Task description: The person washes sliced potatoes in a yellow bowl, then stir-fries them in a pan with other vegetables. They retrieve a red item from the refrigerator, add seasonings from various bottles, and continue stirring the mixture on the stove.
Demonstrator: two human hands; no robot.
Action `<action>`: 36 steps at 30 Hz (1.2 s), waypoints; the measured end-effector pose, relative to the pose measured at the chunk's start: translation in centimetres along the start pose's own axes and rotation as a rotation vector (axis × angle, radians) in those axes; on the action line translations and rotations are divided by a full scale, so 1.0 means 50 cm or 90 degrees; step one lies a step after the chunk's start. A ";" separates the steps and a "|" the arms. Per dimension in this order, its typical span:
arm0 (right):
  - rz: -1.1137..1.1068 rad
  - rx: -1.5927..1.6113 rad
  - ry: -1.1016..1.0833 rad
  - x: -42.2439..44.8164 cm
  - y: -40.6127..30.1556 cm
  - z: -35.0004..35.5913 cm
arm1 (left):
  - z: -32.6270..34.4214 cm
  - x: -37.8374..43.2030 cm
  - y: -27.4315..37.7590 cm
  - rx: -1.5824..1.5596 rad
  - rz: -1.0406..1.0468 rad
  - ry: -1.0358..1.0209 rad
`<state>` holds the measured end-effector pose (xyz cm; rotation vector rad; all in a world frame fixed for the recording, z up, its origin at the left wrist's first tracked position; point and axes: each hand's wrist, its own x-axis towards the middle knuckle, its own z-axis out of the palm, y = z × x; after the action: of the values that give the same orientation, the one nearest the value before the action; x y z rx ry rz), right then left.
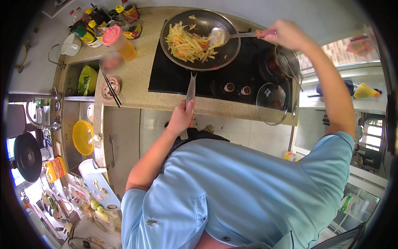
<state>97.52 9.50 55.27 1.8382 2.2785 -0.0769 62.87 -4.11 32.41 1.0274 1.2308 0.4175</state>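
My left hand [182,117] grips the metal handle [191,85] of a dark wok [202,62] on the black glass cooktop [214,82]. Pale food strips [183,43], mixed with orange bits, are heaped in the wok's left and middle. With my right hand [287,34] I hold the reddish handle of a metal spatula [242,35]. Its blade [218,36] is inside the wok at the heap's right edge, with some food on it. The wok sits towards the back left of the cooktop.
A pot [287,60] stands right of the wok, a glass lid [271,104] at the counter's front edge. Left are a pink-lidded pitcher [124,46], a patterned bowl [110,88] with black chopsticks [111,90], and sauce bottles [96,18]. The sink holds a yellow basin [82,138].
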 end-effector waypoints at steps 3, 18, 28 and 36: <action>0.021 0.099 -0.153 0.020 0.059 0.006 | -0.011 0.016 -0.052 0.047 0.050 0.179; 0.095 0.204 -0.130 -0.083 -0.012 -0.010 | 0.344 0.331 0.017 0.926 0.301 -0.070; 0.063 0.309 -0.113 -0.009 -0.132 0.041 | 0.351 0.231 0.092 0.767 0.173 -0.047; 0.230 0.363 0.149 0.006 -0.248 0.218 | 0.075 -0.053 0.191 0.501 0.522 -0.003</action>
<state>86.85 5.16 43.45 2.6436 2.1700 -0.5249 67.81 -2.73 41.69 2.2250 0.9208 0.5599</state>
